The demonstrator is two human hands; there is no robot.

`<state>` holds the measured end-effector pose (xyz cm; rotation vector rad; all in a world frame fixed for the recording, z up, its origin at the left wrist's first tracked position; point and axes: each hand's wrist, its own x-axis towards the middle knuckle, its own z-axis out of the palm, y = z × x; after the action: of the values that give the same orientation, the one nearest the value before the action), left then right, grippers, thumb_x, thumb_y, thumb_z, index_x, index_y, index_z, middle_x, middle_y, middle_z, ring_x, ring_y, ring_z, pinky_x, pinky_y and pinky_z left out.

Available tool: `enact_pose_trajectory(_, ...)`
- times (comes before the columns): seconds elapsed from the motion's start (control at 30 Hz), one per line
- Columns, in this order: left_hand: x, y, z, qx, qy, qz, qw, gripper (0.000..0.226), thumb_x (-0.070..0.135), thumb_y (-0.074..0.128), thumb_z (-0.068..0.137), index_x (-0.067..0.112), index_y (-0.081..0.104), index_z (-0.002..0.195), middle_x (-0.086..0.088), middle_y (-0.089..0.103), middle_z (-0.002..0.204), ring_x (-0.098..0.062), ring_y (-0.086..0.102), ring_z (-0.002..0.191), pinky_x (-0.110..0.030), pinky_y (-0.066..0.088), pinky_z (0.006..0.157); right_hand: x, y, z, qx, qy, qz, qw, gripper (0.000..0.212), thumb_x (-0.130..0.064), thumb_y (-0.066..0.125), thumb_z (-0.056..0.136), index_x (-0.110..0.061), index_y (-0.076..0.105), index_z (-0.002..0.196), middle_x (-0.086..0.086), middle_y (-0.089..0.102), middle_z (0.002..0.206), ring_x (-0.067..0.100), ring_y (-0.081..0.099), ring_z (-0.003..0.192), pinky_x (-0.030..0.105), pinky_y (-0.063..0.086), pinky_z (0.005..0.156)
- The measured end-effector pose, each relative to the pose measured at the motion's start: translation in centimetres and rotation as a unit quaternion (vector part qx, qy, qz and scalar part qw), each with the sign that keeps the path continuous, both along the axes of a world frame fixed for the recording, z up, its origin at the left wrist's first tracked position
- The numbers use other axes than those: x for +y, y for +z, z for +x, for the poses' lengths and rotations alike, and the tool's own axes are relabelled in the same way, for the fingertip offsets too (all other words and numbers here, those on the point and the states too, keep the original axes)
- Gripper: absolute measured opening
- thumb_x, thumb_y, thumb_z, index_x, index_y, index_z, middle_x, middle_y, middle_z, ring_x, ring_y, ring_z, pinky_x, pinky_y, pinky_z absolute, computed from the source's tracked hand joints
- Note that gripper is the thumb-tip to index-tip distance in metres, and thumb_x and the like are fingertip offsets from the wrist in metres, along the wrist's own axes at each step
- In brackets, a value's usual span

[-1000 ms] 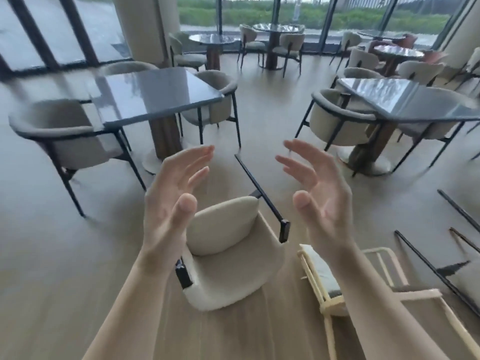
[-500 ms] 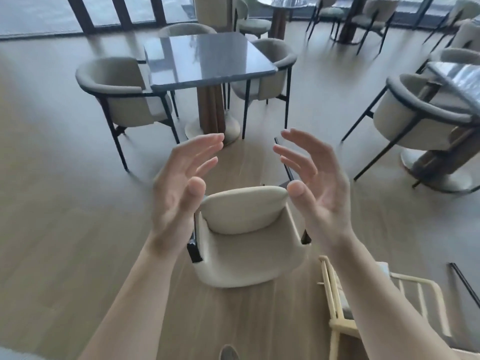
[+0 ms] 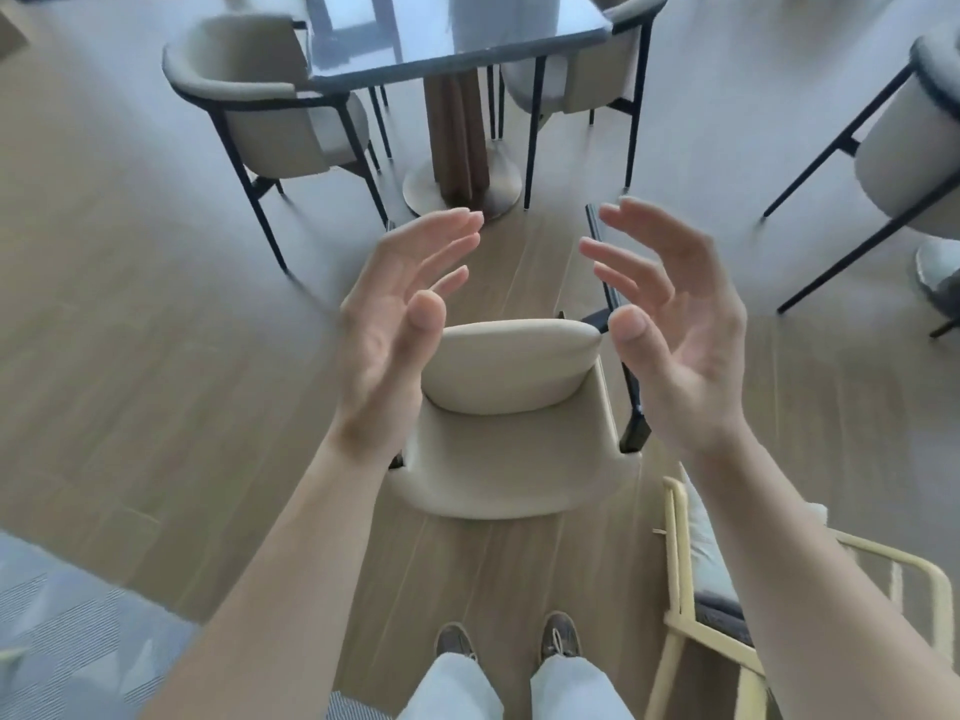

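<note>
A cream upholstered chair [image 3: 511, 449] lies tipped over on the wooden floor straight ahead of me, its black legs [image 3: 605, 267] pointing away. My left hand [image 3: 395, 330] and my right hand [image 3: 670, 335] hover in the air above it, palms facing each other, fingers straight and relaxed. Neither hand touches the chair or holds anything. My shoes [image 3: 558, 636] and light trouser legs show at the bottom edge.
A grey square table [image 3: 467, 49] on a wooden pedestal stands ahead, with a grey armchair [image 3: 270, 106] on its left and another chair [image 3: 576, 80] on its right. A further grey chair [image 3: 914, 163] is at the far right. A pale yellow slatted chair [image 3: 691, 589] stands close at my right.
My view has tilted down and moved closer to the tipped chair, which now lies centred between my hands. Both hands keep the same open, facing pose.
</note>
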<state>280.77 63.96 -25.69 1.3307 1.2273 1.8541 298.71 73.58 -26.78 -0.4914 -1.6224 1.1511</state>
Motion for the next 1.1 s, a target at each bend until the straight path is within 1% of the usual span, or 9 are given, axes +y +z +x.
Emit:
enact_pose_trajectory(0.2, 2.8, -11.6, 1.2, -0.024, 0.038, -0.028, 0.999, 0.055, 0.07, 0.06, 0.094, 0.03, 0.064, 0.132, 0.002, 0.067, 0.138, -0.033, 0.059, 0.138, -0.045, 0.047, 0.11, 3.4, -12.1, 0.8, 0.001, -0.018, -0.041, 0.999, 0.076, -0.06, 0.066, 0.097, -0.006, 0.045, 0.147, 0.018, 0.058, 0.145, 0.034, 0.067, 0.127, 0.047, 0.052, 0.109)
enact_pose_trajectory(0.3, 3.6, -21.6, 1.0, -0.05, 0.061, -0.049, 0.996, 0.054, 0.072, 0.062, 0.092, 0.033, 0.066, 0.129, 0.001, 0.067, 0.137, -0.031, 0.06, 0.137, -0.046, 0.046, 0.111, 4.2, -22.2, 0.2, -0.016, -0.022, -0.071, 0.997, 0.068, -0.054, 0.067, 0.099, -0.008, 0.047, 0.144, 0.017, 0.058, 0.143, 0.035, 0.067, 0.128, 0.047, 0.052, 0.109)
enact_pose_trajectory(0.4, 4.0, -33.0, 1.1, -0.074, 0.08, -0.086, 0.99, 0.059, 0.074, 0.062, 0.089, 0.03, 0.064, 0.13, -0.001, 0.065, 0.138, -0.03, 0.06, 0.137, -0.046, 0.046, 0.111, 4.4, -33.8, -0.6, -0.039, -0.028, -0.115, 0.992, 0.056, -0.037, 0.066, 0.098, -0.008, 0.048, 0.142, 0.022, 0.059, 0.143, 0.033, 0.068, 0.127, 0.042, 0.053, 0.108)
enact_pose_trajectory(0.53, 3.7, -47.9, 1.1, -0.1, 0.094, -0.139, 0.981, 0.063, 0.077, 0.062, 0.086, 0.032, 0.064, 0.13, 0.002, 0.067, 0.138, -0.028, 0.061, 0.137, -0.044, 0.048, 0.111, 3.4, -48.9, -1.2, -0.055, -0.04, -0.178, 0.982, 0.056, -0.038, 0.066, 0.094, -0.012, 0.052, 0.141, 0.013, 0.064, 0.139, 0.024, 0.071, 0.123, 0.038, 0.054, 0.107)
enact_pose_trajectory(0.67, 3.2, -61.4, 0.9, -0.189, 0.115, -0.204, 0.954, 0.064, 0.079, 0.066, 0.082, 0.034, 0.067, 0.127, 0.006, 0.071, 0.135, -0.024, 0.063, 0.136, -0.043, 0.05, 0.113, 2.2, -62.5, -1.3, -0.074, -0.054, -0.241, 0.966, 0.054, -0.038, 0.068, 0.092, -0.013, 0.057, 0.138, 0.008, 0.068, 0.135, 0.02, 0.073, 0.119, 0.028, 0.054, 0.102)
enact_pose_trajectory(0.8, 2.9, -73.2, 1.5, -0.277, 0.145, -0.286, 0.906, 0.055, 0.069, 0.054, 0.087, 0.033, 0.068, 0.126, 0.008, 0.075, 0.13, -0.018, 0.07, 0.127, -0.04, 0.054, 0.105, 1.0, -74.0, -1.4, -0.098, -0.072, -0.313, 0.942, 0.047, -0.046, 0.07, 0.09, -0.025, 0.064, 0.132, 0.0, 0.073, 0.127, 0.018, 0.074, 0.115, 0.026, 0.057, 0.098)
enact_pose_trajectory(0.9, 2.7, -80.2, 1.8, -0.372, 0.189, -0.339, 0.844, 0.054, 0.071, 0.052, 0.091, 0.034, 0.069, 0.127, 0.011, 0.078, 0.122, -0.014, 0.075, 0.116, -0.041, 0.057, 0.096, 0.3, -80.8, -1.3, -0.119, -0.081, -0.37, 0.918, 0.043, -0.053, 0.071, 0.088, -0.033, 0.068, 0.125, -0.005, 0.076, 0.124, 0.017, 0.073, 0.119, 0.035, 0.057, 0.106)
enact_pose_trajectory(1.0, 2.2, -85.1, 1.7, -0.449, 0.24, -0.365, 0.78, 0.052, 0.074, 0.053, 0.096, 0.034, 0.073, 0.123, 0.013, 0.08, 0.114, -0.013, 0.078, 0.107, -0.044, 0.059, 0.093, -0.9, -85.7, -1.1, -0.104, -0.101, -0.443, 0.885, 0.044, -0.053, 0.073, 0.087, -0.026, 0.071, 0.122, -0.002, 0.079, 0.121, 0.017, 0.072, 0.121, 0.036, 0.055, 0.108)
enact_pose_trajectory(1.1, 1.9, -88.1, 1.7, -0.517, 0.309, -0.382, 0.7, 0.051, 0.073, 0.062, 0.092, 0.026, 0.073, 0.109, 0.007, 0.078, 0.105, -0.017, 0.075, 0.105, -0.044, 0.061, 0.084, -1.6, -88.6, -1.0, -0.025, -0.164, -0.557, 0.814, 0.028, -0.036, 0.073, 0.098, -0.012, 0.073, 0.113, 0.006, 0.081, 0.108, 0.026, 0.076, 0.115, 0.029, 0.06, 0.097)
